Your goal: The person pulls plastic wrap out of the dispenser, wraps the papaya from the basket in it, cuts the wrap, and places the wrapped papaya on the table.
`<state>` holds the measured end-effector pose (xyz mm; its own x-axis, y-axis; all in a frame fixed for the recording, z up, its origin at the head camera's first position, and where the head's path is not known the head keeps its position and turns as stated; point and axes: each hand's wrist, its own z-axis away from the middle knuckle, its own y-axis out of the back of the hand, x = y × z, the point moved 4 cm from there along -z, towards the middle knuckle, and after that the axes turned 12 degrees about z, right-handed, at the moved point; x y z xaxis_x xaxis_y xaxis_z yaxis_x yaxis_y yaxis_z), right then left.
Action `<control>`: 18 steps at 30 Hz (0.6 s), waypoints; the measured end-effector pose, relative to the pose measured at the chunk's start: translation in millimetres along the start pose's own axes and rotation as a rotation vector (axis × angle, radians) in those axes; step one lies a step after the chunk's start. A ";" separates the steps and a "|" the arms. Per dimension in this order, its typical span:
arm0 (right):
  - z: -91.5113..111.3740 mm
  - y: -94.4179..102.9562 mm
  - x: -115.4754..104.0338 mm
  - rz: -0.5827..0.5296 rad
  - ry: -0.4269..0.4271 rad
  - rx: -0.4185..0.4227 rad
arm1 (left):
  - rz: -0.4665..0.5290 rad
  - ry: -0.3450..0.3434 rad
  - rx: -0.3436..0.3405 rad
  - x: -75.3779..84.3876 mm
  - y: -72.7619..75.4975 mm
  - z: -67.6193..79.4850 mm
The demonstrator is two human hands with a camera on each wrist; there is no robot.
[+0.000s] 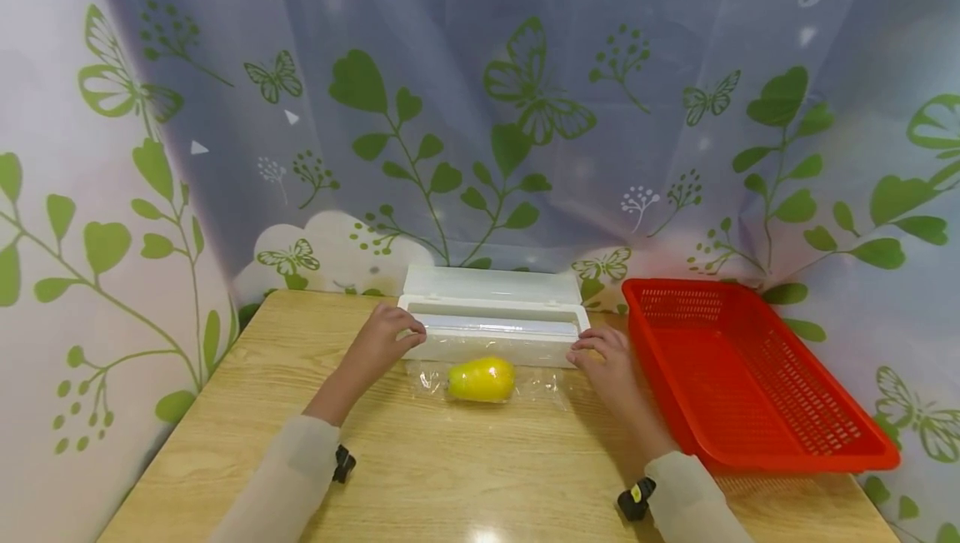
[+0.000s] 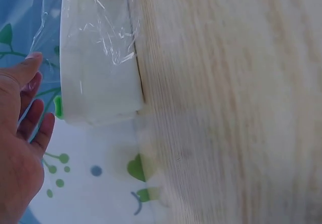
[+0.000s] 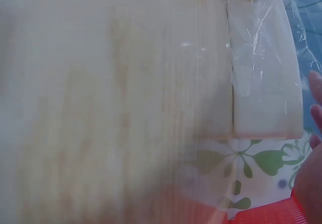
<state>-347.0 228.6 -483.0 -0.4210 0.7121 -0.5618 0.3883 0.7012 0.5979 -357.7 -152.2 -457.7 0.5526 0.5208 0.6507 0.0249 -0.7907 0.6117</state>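
Note:
A white cling film dispenser box [image 1: 491, 350] lies across the table, its lid [image 1: 491, 284] tipped back and a film roll [image 1: 495, 326] inside. Clear plastic wrap [image 1: 543, 381] comes out over the box front onto the table. On that sheet rests a yellow papaya-shaped fruit [image 1: 482, 381], greenish at its left end. At the box's left end my left hand [image 1: 382, 339] pinches the film's edge between thumb and fingers. My right hand [image 1: 606, 360] holds the film at the right end with bent fingers; only some fingertips [image 3: 316, 85] show in the right wrist view.
A red plastic basket [image 1: 678, 410] with perforated sides stands on the right of the table, close to my right forearm. Behind the box hangs a curtain [image 1: 465, 193] with leaves and butterflies. The wooden table [image 1: 450, 476] extends in front of the fruit.

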 end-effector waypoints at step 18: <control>32.1 8.3 -25.2 0.016 0.210 -0.027 | 0.155 0.127 -0.029 13.3 -6.9 36.5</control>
<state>-306.8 217.5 -482.3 -0.5774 0.6989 -0.4221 0.3760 0.6865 0.6223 -320.1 -151.6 -469.7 0.4388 0.4316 0.7881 -0.0773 -0.8557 0.5117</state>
